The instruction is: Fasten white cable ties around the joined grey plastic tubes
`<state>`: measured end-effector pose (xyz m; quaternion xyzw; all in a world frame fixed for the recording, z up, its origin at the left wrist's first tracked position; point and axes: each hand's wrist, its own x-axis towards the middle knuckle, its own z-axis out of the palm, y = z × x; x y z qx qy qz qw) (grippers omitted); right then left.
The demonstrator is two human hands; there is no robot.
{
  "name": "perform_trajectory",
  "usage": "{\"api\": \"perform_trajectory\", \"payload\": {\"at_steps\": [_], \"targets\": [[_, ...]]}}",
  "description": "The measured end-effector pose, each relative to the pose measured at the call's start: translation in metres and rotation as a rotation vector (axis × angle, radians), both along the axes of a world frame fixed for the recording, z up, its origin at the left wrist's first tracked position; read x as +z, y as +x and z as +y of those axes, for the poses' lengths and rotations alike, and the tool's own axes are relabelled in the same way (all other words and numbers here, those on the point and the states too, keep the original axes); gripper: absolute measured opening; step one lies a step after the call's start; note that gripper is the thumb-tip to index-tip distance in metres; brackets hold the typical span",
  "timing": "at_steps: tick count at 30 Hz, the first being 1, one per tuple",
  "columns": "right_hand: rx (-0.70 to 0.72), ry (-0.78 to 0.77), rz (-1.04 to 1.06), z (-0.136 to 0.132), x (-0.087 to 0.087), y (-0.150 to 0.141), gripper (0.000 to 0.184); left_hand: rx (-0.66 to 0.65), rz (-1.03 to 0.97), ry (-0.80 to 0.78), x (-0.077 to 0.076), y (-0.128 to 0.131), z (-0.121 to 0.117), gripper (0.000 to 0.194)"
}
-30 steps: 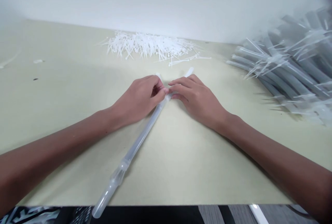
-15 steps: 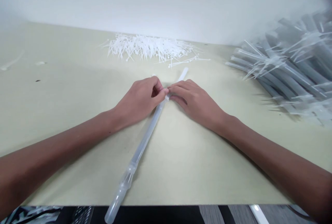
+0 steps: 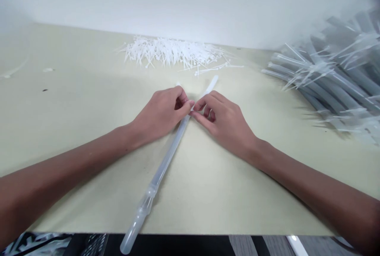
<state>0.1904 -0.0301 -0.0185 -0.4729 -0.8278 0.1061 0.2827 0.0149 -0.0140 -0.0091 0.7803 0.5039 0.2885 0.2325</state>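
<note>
A translucent plastic tube [image 3: 170,157] lies slantwise across the table, its wider stepped end [image 3: 137,218] jutting past the front edge. Around its upper part, my left hand [image 3: 166,109] is closed, thumb and forefinger pinched at the tube. From the right, my right hand [image 3: 224,117] pinches with thumb and forefinger at the same spot, on a small white piece that looks like a cable tie; the fingertips mostly hide it. Beyond my hands shows the tube's far end [image 3: 212,84]. A short white tip [image 3: 178,84] peeks out behind my left hand.
A heap of white cable ties [image 3: 175,52] lies at the back against the wall [image 3: 184,6]. Bundles of grey translucent tubes [image 3: 335,86], bound with cable ties, are stacked at the right. Small white bits [image 3: 48,69] lie on the table [image 3: 89,105] at left.
My right hand's fingers have drawn slightly back and opened into a looser pinch, thumb and forefinger now apart from the other fingers. My left hand has barely moved. The view has shifted slightly.
</note>
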Motion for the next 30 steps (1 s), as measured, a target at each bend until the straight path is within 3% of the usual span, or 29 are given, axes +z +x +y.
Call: {"api": "perform_trajectory", "payload": {"at_steps": [10, 21, 25, 30], "targets": [[0.023, 0.030, -0.043, 0.002, 0.001, 0.001, 0.015, -0.017, -0.058, 0.027, -0.003, 0.002, 0.000, 0.020], [0.051, -0.044, 0.049, 0.010, 0.003, 0.002, 0.015, 0.087, -0.175, -0.051, -0.003, 0.003, 0.002, 0.022], [0.008, -0.107, 0.150, 0.010, 0.001, 0.001, 0.015, 0.103, -0.203, -0.086, -0.003, 0.003, 0.001, 0.023], [-0.126, -0.338, 0.473, 0.010, -0.002, 0.002, 0.021, 0.123, -0.341, -0.097, 0.001, 0.004, -0.001, 0.024]]}}
